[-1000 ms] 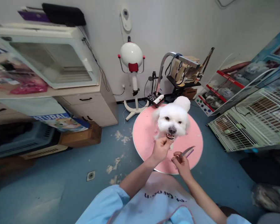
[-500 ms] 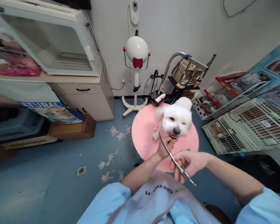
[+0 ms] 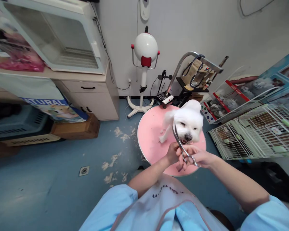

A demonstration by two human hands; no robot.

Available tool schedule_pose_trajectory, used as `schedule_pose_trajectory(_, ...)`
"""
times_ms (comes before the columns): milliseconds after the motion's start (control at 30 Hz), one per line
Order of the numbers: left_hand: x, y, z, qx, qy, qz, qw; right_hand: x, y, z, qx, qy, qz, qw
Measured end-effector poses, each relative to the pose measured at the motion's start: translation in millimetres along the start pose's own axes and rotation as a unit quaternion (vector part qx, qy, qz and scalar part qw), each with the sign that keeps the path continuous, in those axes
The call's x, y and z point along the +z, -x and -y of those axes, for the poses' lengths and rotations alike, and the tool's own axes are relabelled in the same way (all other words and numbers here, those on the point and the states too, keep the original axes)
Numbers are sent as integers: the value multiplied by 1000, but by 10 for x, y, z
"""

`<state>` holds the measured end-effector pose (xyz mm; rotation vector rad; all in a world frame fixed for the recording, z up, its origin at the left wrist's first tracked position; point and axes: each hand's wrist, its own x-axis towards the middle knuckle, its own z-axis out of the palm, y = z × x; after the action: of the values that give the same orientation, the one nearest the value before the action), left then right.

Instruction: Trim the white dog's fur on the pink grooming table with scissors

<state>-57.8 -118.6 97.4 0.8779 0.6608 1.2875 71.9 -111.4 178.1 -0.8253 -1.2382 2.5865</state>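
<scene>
A white fluffy dog (image 3: 188,120) sits on a round pink grooming table (image 3: 148,138), its head raised and turned towards me. My left hand (image 3: 172,152) is closed under its muzzle at the chin, with the fingertips partly hidden behind my other hand. In my right hand (image 3: 199,156) is a pair of curved grooming scissors (image 3: 178,137). Their blades point up past the side of the dog's muzzle, close to the cheek fur; I cannot tell whether they touch it. The two hands are side by side just below the dog's mouth.
Behind the table stand a white dryer (image 3: 145,46) on a wheeled stand and a tool holder (image 3: 162,98) with a white clipper. A bent metal grooming arm (image 3: 180,64) rises there. Wire cages (image 3: 257,131) are on the right. Fur clumps (image 3: 109,162) lie on the floor.
My right hand has moved up and left against my left hand, bringing the scissors up beside the dog's muzzle. The dog's head sits slightly lower and further right in view.
</scene>
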Motion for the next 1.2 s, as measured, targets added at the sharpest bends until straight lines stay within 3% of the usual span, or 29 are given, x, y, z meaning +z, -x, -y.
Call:
schedule_pose_trajectory(167,-34,-18,34,76,-70,31,994,24,0,59,29,41,-18,999)
schedule_pose_trajectory(300,-37,-18,111,35,-64,7,997,117,22,-11,86,72,-22,993)
schedule_pose_trajectory(400,-24,-2,154,27,-77,-17,997,260,168,-74,78,118,14,990)
schedule_pose_trajectory(467,-19,9,154,48,-80,-19,995,366,331,-40,71,182,-13,981)
schedule_pose_trajectory(567,-19,21,117,72,-86,-18,993,457,575,177,55,341,-119,931)
schedule_pose_trajectory(633,-20,25,86,80,-89,-13,993,440,688,400,9,489,-205,848)
schedule_pose_trajectory(700,-18,28,61,85,-87,-10,993,375,756,637,-19,616,-273,738)
schedule_pose_trajectory(733,-16,29,50,87,-87,-12,992,334,781,748,-9,654,-293,697)
schedule_pose_trajectory(767,-14,31,41,89,-89,-14,992,295,804,850,14,672,-301,676)
schedule_pose_trajectory(800,-11,33,32,92,-91,-14,991,262,826,939,41,671,-298,678)
schedule_pose_trajectory(833,-9,35,23,95,-94,-14,991,237,849,1013,68,654,-284,697)
schedule_pose_trajectory(933,-5,47,-8,90,-102,-11,991,209,906,1125,109,569,-203,790)
schedule_pose_trajectory(967,-5,53,-21,87,-102,-11,991,205,912,1115,107,556,-186,803)
schedule_pose_trajectory(1033,-5,66,-50,81,-95,-12,992,177,895,1022,91,583,-197,783)
schedule_pose_trajectory(1133,-11,86,-106,78,-75,-16,994,55,808,747,40,678,-259,687)
schedule_pose_trajectory(1200,-21,95,-147,84,-69,-18,994,-61,739,546,10,713,-282,642)
